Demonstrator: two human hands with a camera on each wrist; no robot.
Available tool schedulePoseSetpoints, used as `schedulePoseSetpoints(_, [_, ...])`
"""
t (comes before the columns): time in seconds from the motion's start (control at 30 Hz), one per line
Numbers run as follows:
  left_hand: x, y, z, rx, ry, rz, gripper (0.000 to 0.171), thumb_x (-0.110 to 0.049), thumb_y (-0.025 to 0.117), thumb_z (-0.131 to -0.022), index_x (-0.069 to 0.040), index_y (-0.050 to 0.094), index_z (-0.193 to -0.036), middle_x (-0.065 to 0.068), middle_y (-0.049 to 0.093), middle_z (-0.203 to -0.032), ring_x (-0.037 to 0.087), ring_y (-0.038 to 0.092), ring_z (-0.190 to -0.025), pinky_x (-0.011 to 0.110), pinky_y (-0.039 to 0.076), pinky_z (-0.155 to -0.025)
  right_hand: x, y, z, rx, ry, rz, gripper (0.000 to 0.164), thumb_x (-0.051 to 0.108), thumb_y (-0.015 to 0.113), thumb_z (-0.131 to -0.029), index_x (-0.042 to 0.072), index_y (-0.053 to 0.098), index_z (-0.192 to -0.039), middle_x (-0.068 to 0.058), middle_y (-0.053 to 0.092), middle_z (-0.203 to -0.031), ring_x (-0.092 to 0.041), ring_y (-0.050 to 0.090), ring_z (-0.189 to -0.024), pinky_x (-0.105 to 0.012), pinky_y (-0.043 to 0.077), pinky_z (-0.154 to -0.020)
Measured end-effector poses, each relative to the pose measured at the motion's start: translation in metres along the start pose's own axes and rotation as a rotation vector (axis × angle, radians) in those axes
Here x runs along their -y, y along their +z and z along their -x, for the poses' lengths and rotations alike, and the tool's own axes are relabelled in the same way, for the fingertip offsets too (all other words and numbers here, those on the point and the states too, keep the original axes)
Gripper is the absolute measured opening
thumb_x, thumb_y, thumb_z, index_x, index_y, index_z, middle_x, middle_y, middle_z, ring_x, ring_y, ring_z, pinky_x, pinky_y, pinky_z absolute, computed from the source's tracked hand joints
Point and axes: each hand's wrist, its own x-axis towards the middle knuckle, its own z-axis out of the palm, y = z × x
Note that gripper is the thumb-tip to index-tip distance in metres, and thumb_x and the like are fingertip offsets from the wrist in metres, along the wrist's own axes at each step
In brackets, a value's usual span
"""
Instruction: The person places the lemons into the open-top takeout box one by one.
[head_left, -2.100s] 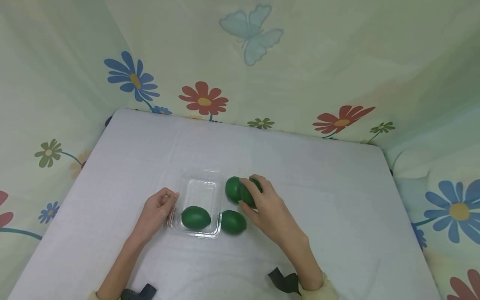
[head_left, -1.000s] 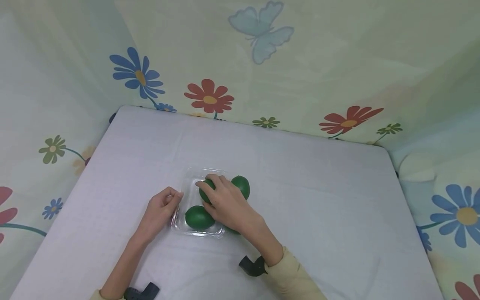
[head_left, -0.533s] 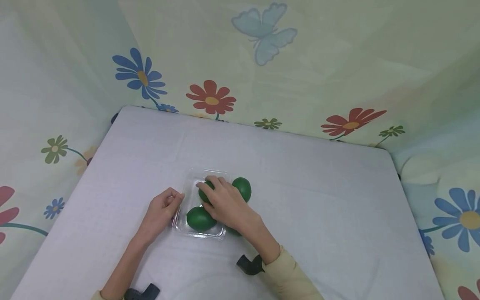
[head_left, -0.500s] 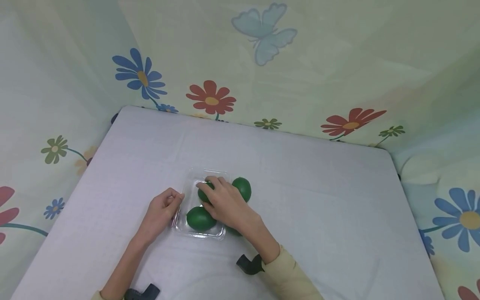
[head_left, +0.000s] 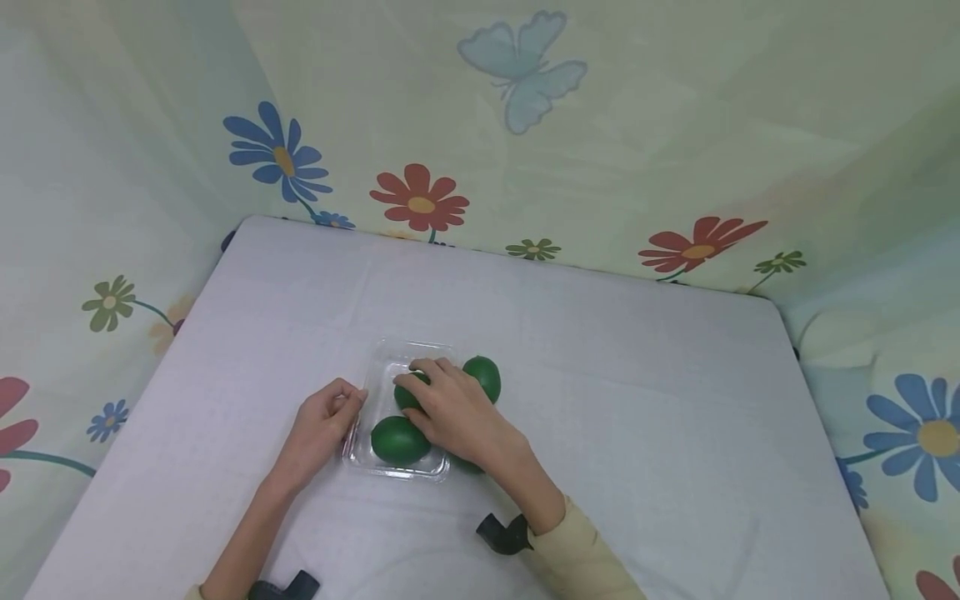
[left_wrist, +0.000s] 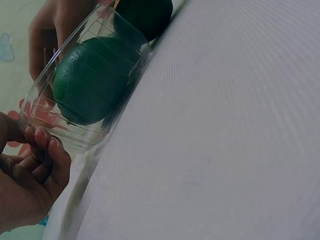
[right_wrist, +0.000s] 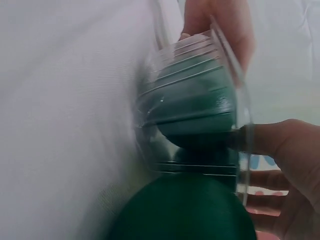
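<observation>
My left hand (head_left: pixel 321 421) pinches the left rim of a clear plastic container (head_left: pixel 381 354); its curled fingertips show at the rim in the left wrist view. One green lime (head_left: pixel 401 441) lies in the near half of the container. In the far half, my right hand (head_left: pixel 453 408) holds a second lime (head_left: pixel 407 392), thumb on the near side and fingers over the far side. The palm side is hidden from the head view. Just right of the container sit another lime (head_left: pixel 483 377) and, mostly hidden under my right wrist, one more lime (head_left: pixel 467 464).
A white cloth covers the table (head_left: pixel 637 400). Behind it hangs a curtain (head_left: pixel 600 150) printed with flowers and a butterfly. Black wrist-camera mounts (head_left: pixel 504 533) stick out from both forearms.
My right hand has carried a lime leftward from beside the container into its far half, then stayed there, the lime settling slightly lower. My left hand has kept its place at the rim.
</observation>
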Motion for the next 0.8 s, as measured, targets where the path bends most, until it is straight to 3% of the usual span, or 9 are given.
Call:
schedulePoseSetpoints(0.43, [0.0,0.0,0.001,-0.005,0.002,-0.012,0.032,-0.032,0.056,-0.107,0.0,0.059,-0.102,-0.001,0.048,-0.062,0.014,0.046,-0.057,0.027,0.039,-0.053,-0.005,-0.019,0.038,-0.239,-0.12,-0.081,0.034,0.017,0.082,-0.089,0.014,0.072,-0.121,-0.004,0.07,-0.121,-0.02,0.065,-0.114,-0.031,0.055,-0.095])
schedulePoseSetpoints(0.8, [-0.001,0.0,0.001,0.0,0.002,-0.013,0.033,-0.032,0.056,-0.107,0.0,0.058,-0.103,0.001,0.05,-0.063,0.014,0.047,-0.056,0.027,0.04,-0.053,-0.013,-0.028,0.082,-0.312,-0.067,-0.107,0.043,0.015,0.088,-0.082,0.012,0.069,-0.121,-0.008,0.067,-0.125,-0.022,0.064,-0.116,-0.031,0.058,-0.089])
